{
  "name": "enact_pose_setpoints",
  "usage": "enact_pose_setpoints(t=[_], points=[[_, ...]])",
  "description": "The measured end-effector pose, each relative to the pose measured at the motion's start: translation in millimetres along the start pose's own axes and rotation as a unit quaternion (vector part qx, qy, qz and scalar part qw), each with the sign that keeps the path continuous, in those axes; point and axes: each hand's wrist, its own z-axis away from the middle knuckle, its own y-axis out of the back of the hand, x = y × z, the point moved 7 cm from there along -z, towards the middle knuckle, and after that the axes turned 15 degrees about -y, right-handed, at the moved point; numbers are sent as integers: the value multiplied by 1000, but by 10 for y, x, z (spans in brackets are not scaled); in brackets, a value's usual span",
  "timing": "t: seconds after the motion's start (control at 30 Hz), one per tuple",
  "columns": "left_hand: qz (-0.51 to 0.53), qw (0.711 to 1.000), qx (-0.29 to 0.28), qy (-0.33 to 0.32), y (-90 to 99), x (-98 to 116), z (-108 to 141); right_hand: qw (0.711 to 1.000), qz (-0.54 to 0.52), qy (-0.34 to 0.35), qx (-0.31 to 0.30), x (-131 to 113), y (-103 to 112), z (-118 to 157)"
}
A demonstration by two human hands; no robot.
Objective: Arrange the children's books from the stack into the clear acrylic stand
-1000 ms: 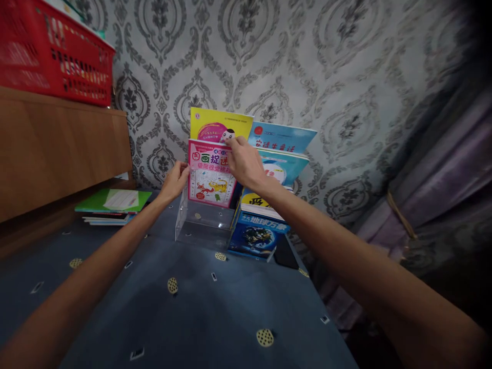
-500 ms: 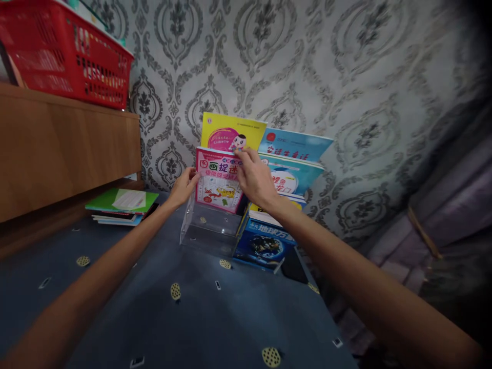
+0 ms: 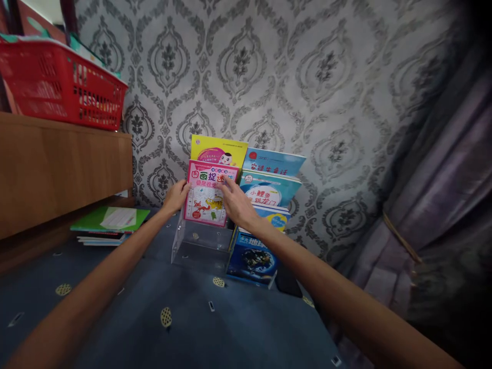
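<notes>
A pink picture book (image 3: 200, 201) stands in the left column of a clear stepped book rack (image 3: 203, 249), in front of a taller yellow book (image 3: 221, 146). My left hand (image 3: 177, 196) grips its left edge, thumb and fingers closed together. On the other side, my right hand (image 3: 238, 206) is closed on the right part of the cover, fingertips over the front. In the rack's right column stand a blue book (image 3: 274, 163), a teal book (image 3: 265, 189), a yellow-and-blue book (image 3: 279, 219) partly behind my wrist, and a dark blue book with a globe (image 3: 251, 261).
A pile of books with a green one (image 3: 88, 220) on top lies left of the rack. Above it, a red basket (image 3: 49, 84) rests on a wooden cabinet (image 3: 65, 169). A dark flat object (image 3: 288, 284) lies beside the rack; a curtain (image 3: 392, 261) hangs at right.
My right hand has shifted from the pink book's top edge down onto the right part of its cover. My left hand stays at the left edge. The view has tilted up slightly.
</notes>
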Motion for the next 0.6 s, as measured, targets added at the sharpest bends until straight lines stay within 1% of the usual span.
enact_pose_setpoints(t=[0.1, 0.23, 0.4, 0.6], points=[[-10, 1000, -15, 2, -20, -13, -53, 1000, 10, -5, -1, -16, -45, 30], [-19, 999, -31, 1, -56, -5, -106, 1000, 18, 4, -2, -77, -70, 37], [-26, 999, -26, 0, -31, 22, -73, 997, 59, -22, -37, -109, -107, 35], [-22, 999, -25, -1, 11, 18, -20, 990, 107, -37, -84, -171, -145, 22]])
